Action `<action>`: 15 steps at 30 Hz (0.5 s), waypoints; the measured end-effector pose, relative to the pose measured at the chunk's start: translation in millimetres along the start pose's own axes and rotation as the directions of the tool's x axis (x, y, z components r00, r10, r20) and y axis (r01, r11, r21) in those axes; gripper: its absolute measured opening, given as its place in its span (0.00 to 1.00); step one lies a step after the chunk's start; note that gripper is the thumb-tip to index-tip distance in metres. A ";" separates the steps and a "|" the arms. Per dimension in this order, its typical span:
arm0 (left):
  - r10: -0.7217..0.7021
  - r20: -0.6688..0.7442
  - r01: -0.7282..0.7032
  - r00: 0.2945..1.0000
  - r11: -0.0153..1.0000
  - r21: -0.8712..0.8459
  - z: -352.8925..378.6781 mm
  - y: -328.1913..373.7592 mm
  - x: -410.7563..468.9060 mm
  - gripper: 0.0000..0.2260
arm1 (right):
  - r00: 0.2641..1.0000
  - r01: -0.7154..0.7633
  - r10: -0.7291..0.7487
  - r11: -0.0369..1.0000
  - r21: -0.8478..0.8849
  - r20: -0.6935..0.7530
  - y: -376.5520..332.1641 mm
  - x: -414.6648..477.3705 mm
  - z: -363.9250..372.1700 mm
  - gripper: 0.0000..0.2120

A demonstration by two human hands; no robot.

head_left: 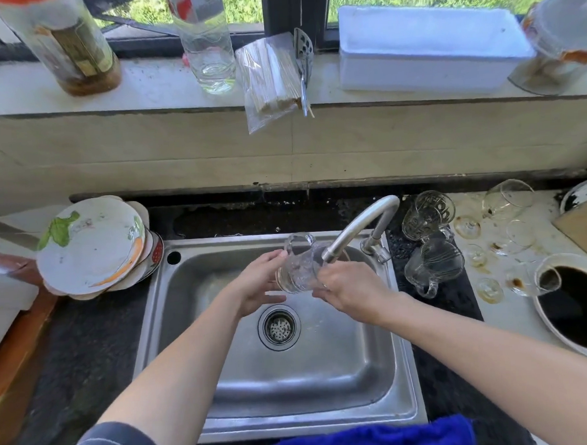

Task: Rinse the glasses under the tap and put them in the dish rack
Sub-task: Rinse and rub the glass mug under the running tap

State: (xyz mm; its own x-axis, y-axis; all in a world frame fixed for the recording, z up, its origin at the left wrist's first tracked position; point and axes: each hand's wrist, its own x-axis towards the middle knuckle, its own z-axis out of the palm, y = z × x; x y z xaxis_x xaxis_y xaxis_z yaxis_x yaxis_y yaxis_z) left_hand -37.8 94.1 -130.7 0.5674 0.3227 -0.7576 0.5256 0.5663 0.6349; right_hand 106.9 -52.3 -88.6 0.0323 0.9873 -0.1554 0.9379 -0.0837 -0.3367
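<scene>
In the middle of the frame, a glass mug [299, 268] lies tilted under the tap [360, 224], above the sink [228, 426]. The left hand [258, 285] holds its base between thumb and fingers, and the right hand [348, 292] is curled around its other end. Other glasses [429, 215] lie at the right of the sink.

bottle labels [84, 54] blurred, no legible txt

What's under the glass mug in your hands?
The steel sink, with its round drain strainer down below the glass mug. The left hand and right hand hide the basin right beneath it.
</scene>
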 end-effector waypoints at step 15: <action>-0.006 0.006 0.007 1.000 0.961 -0.277 15.9 -7.9 21.8 0.17 | 0.995 0.096 -0.096 0.990 -0.105 0.003 -6.9 -0.5 15.8 0.18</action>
State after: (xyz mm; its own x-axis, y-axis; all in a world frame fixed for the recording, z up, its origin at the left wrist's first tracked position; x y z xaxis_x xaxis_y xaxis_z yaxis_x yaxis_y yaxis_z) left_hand -19.5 84.5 -149.8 0.5677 0.3149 -0.7606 0.3334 0.7568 0.5622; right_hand 95.0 -54.3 -100.9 -0.0590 0.9903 -0.1255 0.9677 0.0258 -0.2509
